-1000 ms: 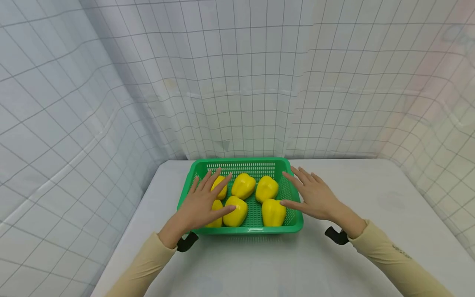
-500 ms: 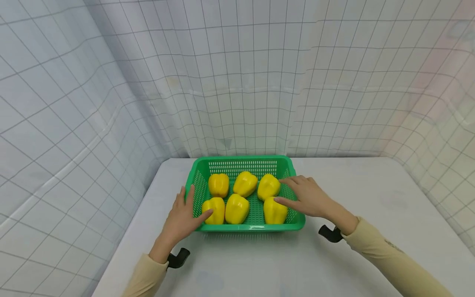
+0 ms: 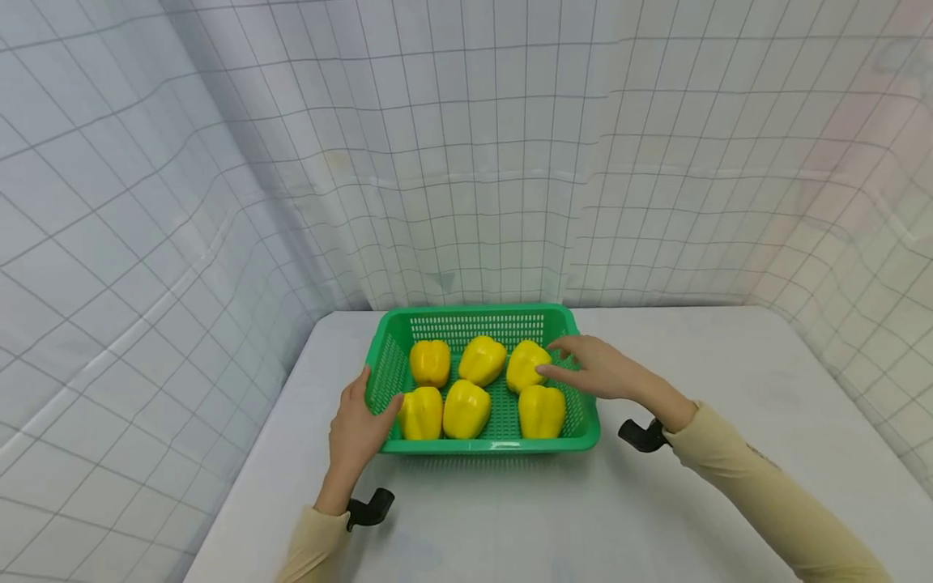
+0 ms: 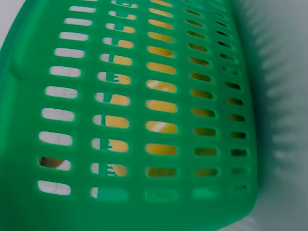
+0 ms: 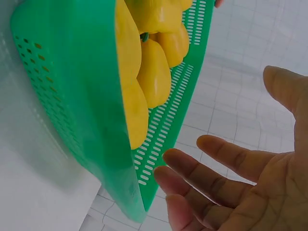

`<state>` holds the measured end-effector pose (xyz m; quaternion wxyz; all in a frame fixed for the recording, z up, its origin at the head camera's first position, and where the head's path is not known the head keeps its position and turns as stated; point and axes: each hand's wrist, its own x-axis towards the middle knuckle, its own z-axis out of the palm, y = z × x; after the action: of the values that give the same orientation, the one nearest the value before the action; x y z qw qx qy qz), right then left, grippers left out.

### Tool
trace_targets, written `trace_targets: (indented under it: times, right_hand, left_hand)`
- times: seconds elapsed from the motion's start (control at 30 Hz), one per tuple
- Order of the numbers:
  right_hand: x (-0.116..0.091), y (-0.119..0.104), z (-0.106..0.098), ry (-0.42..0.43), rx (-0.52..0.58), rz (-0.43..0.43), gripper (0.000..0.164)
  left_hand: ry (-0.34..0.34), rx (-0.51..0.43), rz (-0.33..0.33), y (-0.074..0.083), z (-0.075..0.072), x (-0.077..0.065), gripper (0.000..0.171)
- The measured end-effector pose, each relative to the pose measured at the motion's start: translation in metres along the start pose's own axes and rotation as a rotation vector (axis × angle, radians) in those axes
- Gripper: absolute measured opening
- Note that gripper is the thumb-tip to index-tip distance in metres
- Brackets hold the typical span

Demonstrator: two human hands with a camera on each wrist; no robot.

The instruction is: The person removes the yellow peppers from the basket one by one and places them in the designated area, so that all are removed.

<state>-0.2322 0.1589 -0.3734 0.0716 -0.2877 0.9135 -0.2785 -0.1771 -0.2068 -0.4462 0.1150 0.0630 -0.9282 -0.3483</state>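
A green plastic basket with slotted walls stands on the white table. Several glossy yellow bell peppers, such as one at the front middle, lie inside in two rows. At the basket's left rim is my left hand, its thumb over the rim beside the front-left pepper; the left wrist view is filled by the slotted wall and hides the fingers. My right hand hovers over the right rim, near the back-right pepper. In the right wrist view its fingers are spread, holding nothing.
White grid-patterned curtains hang behind the table and along both sides. The basket stands close to the table's back edge. Table surface extends to the right and front. Each wrist wears a black mount.
My left hand has drawn back from above the peppers to the left rim. The right hand has shifted slightly left, its fingers less spread in the head view. Basket and peppers stay nearly in place.
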Motion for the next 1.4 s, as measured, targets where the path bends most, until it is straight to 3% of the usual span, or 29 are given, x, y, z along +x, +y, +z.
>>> trace_targets:
  times: [0.13, 0.23, 0.37, 0.5, 0.77, 1.03, 1.4]
  right_hand:
    - [0.005, -0.003, 0.000, -0.054, 0.015, 0.006, 0.064]
    - [0.010, -0.003, 0.001, -0.104, 0.020, 0.018, 0.064]
    - [0.019, -0.006, 0.006, -0.178, -0.007, 0.078, 0.067]
    - [0.030, -0.011, 0.012, -0.259, -0.049, 0.144, 0.073]
    - [0.043, -0.019, 0.026, -0.389, -0.134, 0.293, 0.077]
    - [0.051, -0.026, 0.036, -0.423, -0.251, 0.395, 0.081]
    - [0.060, -0.027, 0.047, -0.477, -0.348, 0.444, 0.085]
  left_hand:
    - [0.009, -0.120, -0.035, -0.001, 0.002, 0.008, 0.070]
    - [-0.044, -0.166, -0.074, -0.002, -0.001, 0.011, 0.068]
    - [-0.138, -0.160, -0.085, -0.004, -0.009, 0.018, 0.070]
    - [-0.167, -0.133, -0.072, -0.007, -0.012, 0.026, 0.069]
    - [-0.137, -0.155, -0.077, -0.009, -0.008, 0.030, 0.061]
    - [-0.085, -0.185, -0.097, -0.009, -0.006, 0.029, 0.055]
    - [-0.064, -0.200, -0.098, -0.011, -0.004, 0.028, 0.051]
